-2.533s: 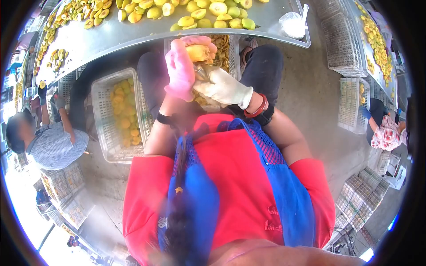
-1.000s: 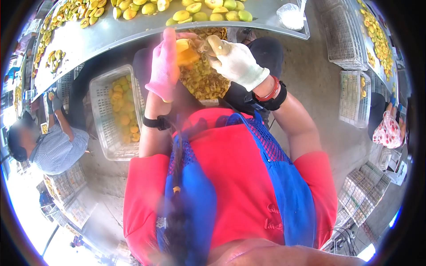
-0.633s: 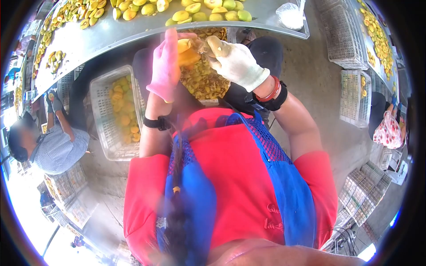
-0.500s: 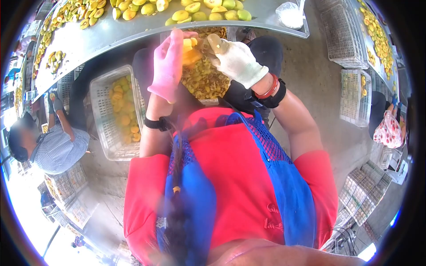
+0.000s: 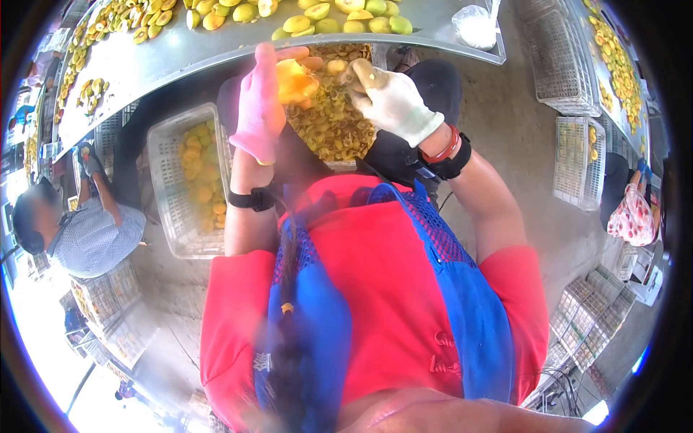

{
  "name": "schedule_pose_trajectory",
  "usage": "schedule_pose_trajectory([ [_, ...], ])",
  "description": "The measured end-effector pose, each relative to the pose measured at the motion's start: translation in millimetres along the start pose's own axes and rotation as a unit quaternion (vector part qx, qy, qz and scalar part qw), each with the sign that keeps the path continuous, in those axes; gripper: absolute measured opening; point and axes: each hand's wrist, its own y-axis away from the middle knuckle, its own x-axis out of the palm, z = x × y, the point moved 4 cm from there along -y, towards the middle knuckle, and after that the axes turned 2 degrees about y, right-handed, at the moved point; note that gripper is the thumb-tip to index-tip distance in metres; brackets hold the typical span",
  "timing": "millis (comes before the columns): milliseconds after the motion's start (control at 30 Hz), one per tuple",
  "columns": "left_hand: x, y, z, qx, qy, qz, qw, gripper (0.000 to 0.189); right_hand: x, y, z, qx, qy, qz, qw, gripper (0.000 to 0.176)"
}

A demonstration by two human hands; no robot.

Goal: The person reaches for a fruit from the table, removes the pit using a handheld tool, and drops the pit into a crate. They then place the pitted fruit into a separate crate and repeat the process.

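My left hand (image 5: 260,108), in a pink-looking glove, holds an orange-yellow peach half (image 5: 296,81) against its fingers, thumb pointing up. My right hand (image 5: 397,101) wears a white glove with stained fingertips. Its fingers are curled together, and what they grip, if anything, I cannot make out. A small yellow piece (image 5: 336,66) shows between the two hands. Beneath them, between my knees, a container is full of yellow-brown fruit scraps (image 5: 328,133).
A metal table (image 5: 238,47) ahead bears several cut yellow fruits (image 5: 310,25) and a white bag (image 5: 474,27). To my left stands a white crate (image 5: 162,191) of fruit. A co-worker (image 5: 97,238) sits at far left, another person (image 5: 634,216) at far right, near stacked crates (image 5: 559,61).
My left hand has shifted slightly left and turned, showing more of the peach half. My right hand has moved a little right and down, so the hands are farther apart.
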Motion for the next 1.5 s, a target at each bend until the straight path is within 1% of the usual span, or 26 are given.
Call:
schedule_pose_trajectory([
  [133,6.8,2.8,-0.2,-0.019,-0.008,0.002,1.0,0.074,2.9,3.2,8.5,-0.053,0.012,-0.008,0.998,0.026],
  [200,7.6,3.8,2.0,-0.035,0.0,0.021,0.999,0.074,4.9,3.9,3.4,-0.038,0.013,0.003,0.999,0.027],
  [233,8.1,4.6,1.3,-0.039,0.002,0.014,0.999,0.075,6.7,4.0,0.8,-0.032,0.013,0.009,0.999,0.028],
  [333,9.6,6.1,-1.2,-0.039,0.0,-0.001,0.999,0.077,8.2,5.4,0.2,-0.071,0.048,-0.036,0.996,0.029],
  [400,9.1,5.0,-0.5,-0.028,-0.009,0.002,1.0,0.078,12.7,6.7,-5.2,-0.059,0.054,-0.033,0.996,0.029],
  [533,8.2,2.0,5.1,-0.038,-0.015,0.02,0.999,0.08,19.9,7.3,-13.2,-0.024,0.071,-0.021,0.997,0.028],
  [633,9.3,1.6,5.3,-0.029,-0.041,0.022,0.998,0.081,22.0,8.2,-12.2,-0.029,0.079,-0.034,0.996,0.026],
  [700,9.9,1.6,4.0,-0.033,-0.056,0.029,0.997,0.082,25.7,10.0,-12.8,-0.019,0.112,-0.025,0.993,0.026],
  [800,11.2,3.7,2.0,-0.068,-0.1,0.057,0.991,0.081,33.5,12.1,-18.9,0.014,0.126,-0.006,0.992,0.025],
  [900,4.9,12.7,2.6,-0.093,-0.078,0.064,0.991,0.079,38.2,11.8,-23.1,0.03,0.115,0.004,0.993,0.024],
  [933,-1.8,16.5,-5.7,-0.077,-0.111,0.05,0.99,0.075,38.0,12.7,-23.9,0.032,0.11,0.006,0.993,0.024],
  [967,-23.6,17.7,-4.4,-0.061,-0.132,0.023,0.989,0.067,35.5,14.5,-24.4,0.034,0.097,-0.009,0.995,0.023],
  [1000,-46.5,24.2,-10.1,-0.018,-0.176,-0.032,0.984,0.059,31.6,17.1,-25.3,0.036,0.084,-0.025,0.996,0.022],
  [1033,-64.6,36.7,-21.4,-0.017,-0.243,-0.124,0.962,0.055,28.0,19.1,-28.1,0.038,0.071,-0.041,0.996,0.022],
  [1067,-101.1,46.7,-29.5,-0.034,-0.443,-0.157,0.882,0.054,29.3,21.4,-34.0,0.055,0.072,-0.034,0.995,0.021],
  [1133,-127.4,70.3,-54.7,-0.173,-0.564,-0.226,0.775,0.058,39.2,31.1,-49.3,0.091,0.075,-0.019,0.993,0.018],
  [1200,-177.4,71.8,-41.2,-0.121,-0.69,-0.248,0.669,0.06,68.2,42.1,-80.5,0.078,0.162,0.11,0.977,0.022],
  [1233,-182.5,70.9,-42.3,-0.094,-0.746,-0.256,0.607,0.062,81.8,45.9,-88.4,0.071,0.205,0.173,0.961,0.024],
  [1267,-190.6,59.4,-37.2,-0.11,-0.694,-0.255,0.665,0.063,90.7,48.1,-94.5,0.053,0.231,0.183,0.954,0.023],
  [1300,-176.6,45.5,-39.1,-0.061,-0.618,-0.262,0.739,0.063,96.4,47.8,-95.8,0.034,0.256,0.192,0.947,0.022],
  [1333,-150.3,32.6,-41.2,-0.012,-0.533,-0.267,0.803,0.063,95.7,44.3,-90.6,0.034,0.235,0.178,0.955,0.022],
  [1367,-114.7,20.0,-45.8,-0.033,-0.375,-0.267,0.887,0.052,87.7,38.4,-80.1,0.078,0.182,0.171,0.965,0.021],
  [1400,-97.7,-2.4,-39.1,-0.041,-0.321,-0.235,0.917,0.051,79.6,32.7,-69.6,0.122,0.128,0.159,0.971,0.021],
  [1433,-96.0,-32.5,-22.0,-0.056,-0.344,-0.176,0.921,0.051,71.0,28.4,-59.0,0.14,0.109,0.163,0.971,0.02],
  [1467,-80.2,-58.1,-11.6,-0.007,-0.317,-0.15,0.936,0.05,64.1,25.9,-51.9,0.159,0.09,0.166,0.969,0.02],
  [1500,-65.0,-86.6,-5.6,-0.029,-0.392,-0.092,0.915,0.054,60.9,26.0,-48.7,0.179,0.07,0.17,0.967,0.02],
])
